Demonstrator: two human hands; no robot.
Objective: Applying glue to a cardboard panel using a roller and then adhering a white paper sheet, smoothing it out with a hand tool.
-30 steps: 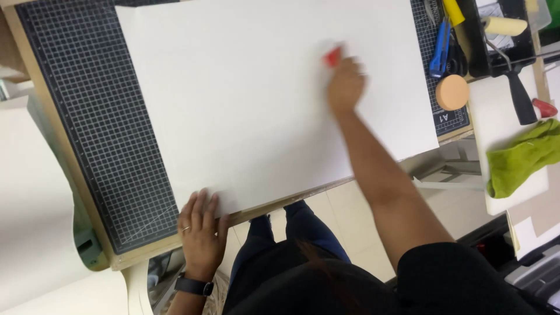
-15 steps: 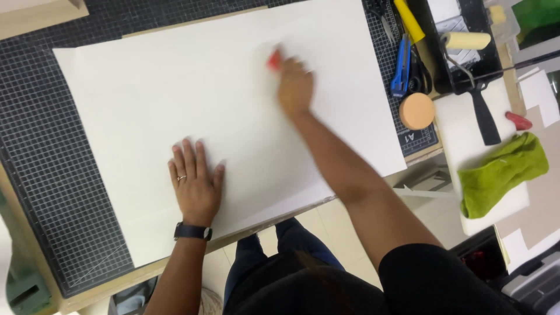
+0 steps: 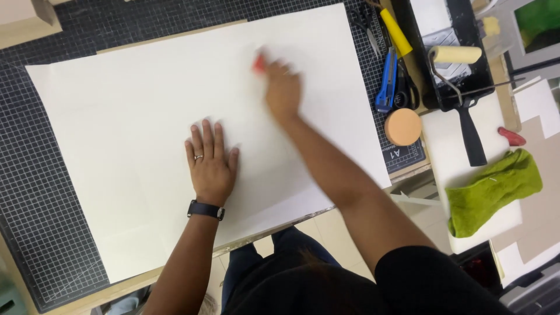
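With large cream sheet laid across gridded cutting mat, left hand pressed flat near sheet centre, fingers spread, holding nothing. Right hand blurred at 1 o'clock from it, grip closed on small red tool. Bare sheet open toward 9 o'clock; blue cutter and orange disc just beyond 3 o'clock edge.

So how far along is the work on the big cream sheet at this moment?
Done: the large cream paper sheet lies flat on the black gridded cutting mat. In hand: the left hand presses it down, while the blurred right hand rubs a small red tool over its upper middle. Left: how much remains to rub cannot be told.
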